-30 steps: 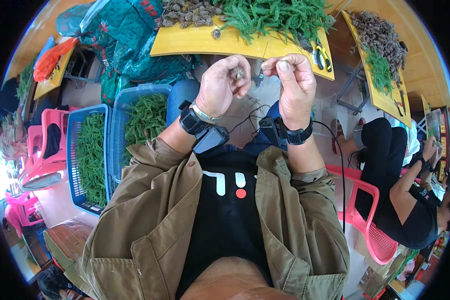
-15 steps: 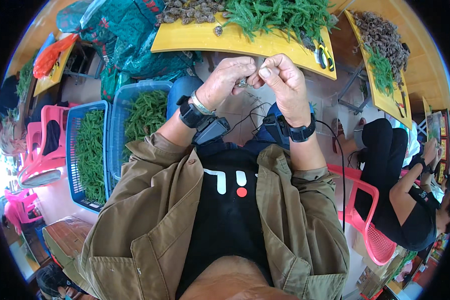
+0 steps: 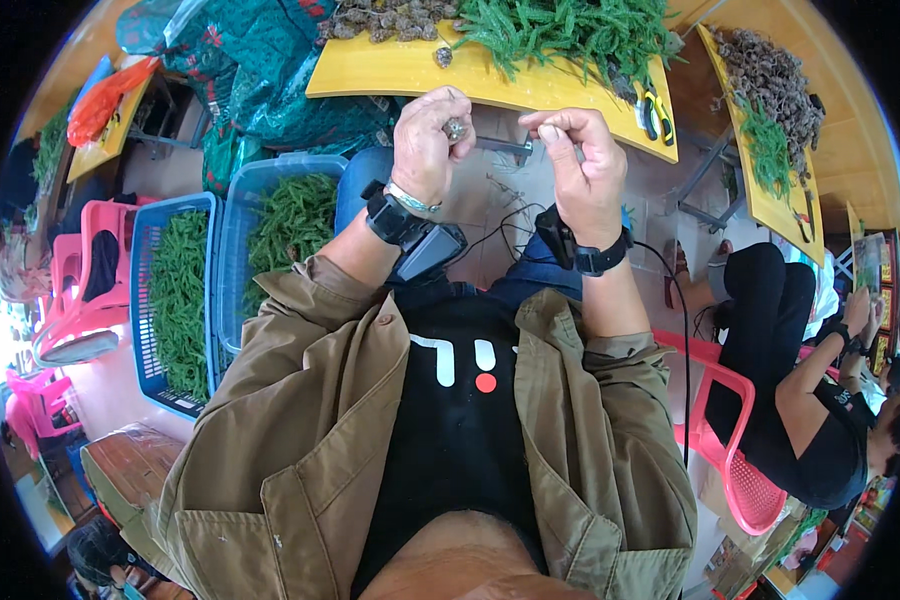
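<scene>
Small pine cone (image 3: 454, 130), held in the left hand (image 3: 422, 152), short of the yellow table's (image 3: 390, 72) near edge.
Left hand: fingers curled round the cone. Right hand (image 3: 588, 170): well apart from the left, thumb and forefinger drawn together; whether anything thin is pinched there cannot be told. On the table: heaped pine cones (image 3: 385, 20), one loose cone (image 3: 443, 57), green sprigs (image 3: 570, 35), yellow-and-black-handled pliers (image 3: 656, 117) at the right end.

A crumpled orange-red plastic bag (image 3: 105, 112) hangs at the left. Nearer stand a pink plastic armchair (image 3: 113, 300) and a brown cardboard box (image 3: 130, 462). At right, a black-clothed person (image 3: 820, 455) sits by another pink plastic chair (image 3: 755, 495).
</scene>
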Available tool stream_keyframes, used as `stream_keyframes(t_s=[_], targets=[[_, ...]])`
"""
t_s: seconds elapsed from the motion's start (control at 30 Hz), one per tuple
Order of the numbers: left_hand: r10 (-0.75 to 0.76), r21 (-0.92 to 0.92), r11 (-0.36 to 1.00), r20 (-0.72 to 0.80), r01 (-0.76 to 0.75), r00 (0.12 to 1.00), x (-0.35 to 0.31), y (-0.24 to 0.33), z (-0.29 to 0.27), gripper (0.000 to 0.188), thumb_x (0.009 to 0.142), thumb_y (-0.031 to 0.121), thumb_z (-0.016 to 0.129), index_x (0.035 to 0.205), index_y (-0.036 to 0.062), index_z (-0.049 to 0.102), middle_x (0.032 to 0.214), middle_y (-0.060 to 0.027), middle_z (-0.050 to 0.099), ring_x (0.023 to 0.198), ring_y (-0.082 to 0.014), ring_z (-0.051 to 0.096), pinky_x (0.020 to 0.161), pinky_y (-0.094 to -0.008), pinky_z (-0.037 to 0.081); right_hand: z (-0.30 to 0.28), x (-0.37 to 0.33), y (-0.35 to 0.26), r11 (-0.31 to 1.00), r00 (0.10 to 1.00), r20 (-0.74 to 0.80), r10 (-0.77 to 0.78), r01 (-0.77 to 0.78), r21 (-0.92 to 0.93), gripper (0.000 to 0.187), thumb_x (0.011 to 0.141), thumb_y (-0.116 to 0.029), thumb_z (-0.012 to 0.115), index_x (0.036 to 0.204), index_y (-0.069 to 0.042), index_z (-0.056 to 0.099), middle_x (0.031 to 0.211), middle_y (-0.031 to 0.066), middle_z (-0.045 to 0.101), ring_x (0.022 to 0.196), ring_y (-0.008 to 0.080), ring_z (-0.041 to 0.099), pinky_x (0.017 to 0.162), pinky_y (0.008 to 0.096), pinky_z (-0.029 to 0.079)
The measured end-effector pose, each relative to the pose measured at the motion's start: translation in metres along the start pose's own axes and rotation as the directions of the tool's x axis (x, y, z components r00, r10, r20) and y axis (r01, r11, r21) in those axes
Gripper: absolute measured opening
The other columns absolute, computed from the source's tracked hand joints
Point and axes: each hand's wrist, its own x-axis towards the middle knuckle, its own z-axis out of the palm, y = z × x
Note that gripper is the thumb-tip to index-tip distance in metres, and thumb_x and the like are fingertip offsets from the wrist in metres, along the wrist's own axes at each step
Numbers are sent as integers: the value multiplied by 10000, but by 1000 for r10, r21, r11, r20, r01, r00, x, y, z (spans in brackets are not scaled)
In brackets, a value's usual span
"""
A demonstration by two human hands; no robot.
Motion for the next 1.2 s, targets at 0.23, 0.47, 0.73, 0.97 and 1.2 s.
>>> stream_keyframes(t_s=[0.23,0.47,0.73,0.97,1.2], targets=[[337,604,722,119,-337,934,-1,5,-2,202,832,131,542,690,-12,560,553,-35,488,470,-124,448,449,-276,337,2,9,-18,809,917,-10,-399,347,-475,108,842,-54,640,948,-37,631,938,94,686,785,195,642,704,286,496],[231,501,817,172,-287,958,-9,2,6,209,859,145,522,685,30,529,578,19,428,511,-60,353,475,-235,271,16,-4,-5,638,919,300,-256,394,-662,181,756,-48,658,934,-78,652,826,82,659,735,282,629,642,365,486],[-21,111,994,98,10,995,-7,-4,5,230,894,208,497,737,41,512,569,-11,403,509,-124,407,491,-244,302,13,-2,0,791,954,68,-291,280,-544,96,820,-52,646,911,-78,657,729,106,640,645,248,628,591,334,479],[-165,-115,976,173,186,971,-9,6,5,250,936,240,461,879,9,541,640,-15,425,586,-154,453,568,-273,352,-1,0,1,974,982,-187,-25,-19,-225,104,923,-90,593,970,-12,644,722,21,644,629,87,586,565,225,437],[-34,-80,995,221,53,975,-17,22,16,360,959,273,456,1091,-42,568,735,-26,491,694,-160,498,646,-282,389,14,-9,-19,933,984,45,172,-177,313,126,945,-94,562,975,11,627,740,16,616,618,65,527,565,215,422]])
